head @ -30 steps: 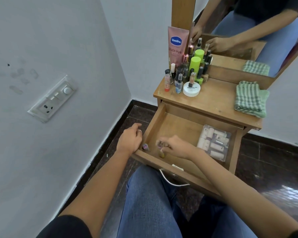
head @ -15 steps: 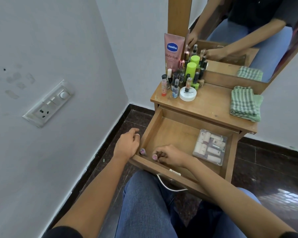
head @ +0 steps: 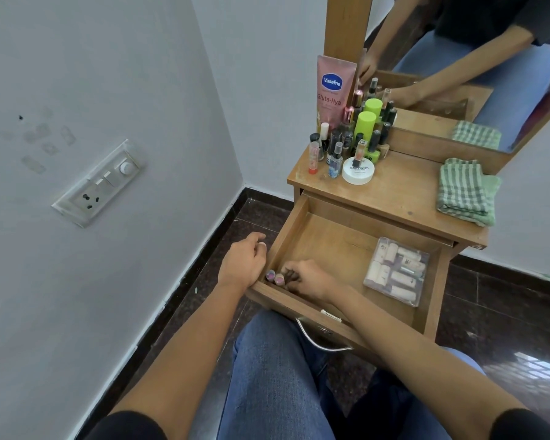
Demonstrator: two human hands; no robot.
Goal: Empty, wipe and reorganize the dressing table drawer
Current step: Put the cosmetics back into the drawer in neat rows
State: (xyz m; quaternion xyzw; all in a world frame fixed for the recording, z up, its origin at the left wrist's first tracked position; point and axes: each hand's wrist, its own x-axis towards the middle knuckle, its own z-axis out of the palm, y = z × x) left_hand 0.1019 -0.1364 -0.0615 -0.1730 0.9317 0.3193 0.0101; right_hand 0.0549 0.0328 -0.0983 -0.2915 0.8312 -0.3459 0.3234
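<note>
The wooden drawer [head: 331,246] of the dressing table is pulled out over my lap. Two small bottles with pink caps [head: 274,277] stand in its front left corner. My right hand [head: 308,277] reaches into that corner, its curled fingers pinching the nearer bottle. A dark shape under the fingers is unclear. My left hand [head: 243,263] rests against the outside of the drawer's left front corner, fingers loosely curled. A clear plastic box of pale tubes [head: 397,271] lies at the drawer's right side.
On the table top [head: 404,192] stand several cosmetic bottles [head: 346,144], a pink Vaseline tube [head: 332,90] and a white jar [head: 358,171]. A folded green checked cloth [head: 464,192] lies at the right. A mirror [head: 458,74] rises behind. The wall with a switch plate [head: 99,182] is close on my left.
My right hand has moved left toward the drawer's front corner with a second pink-capped bottle, which now stands beside the first. My left hand stayed at the corner.
</note>
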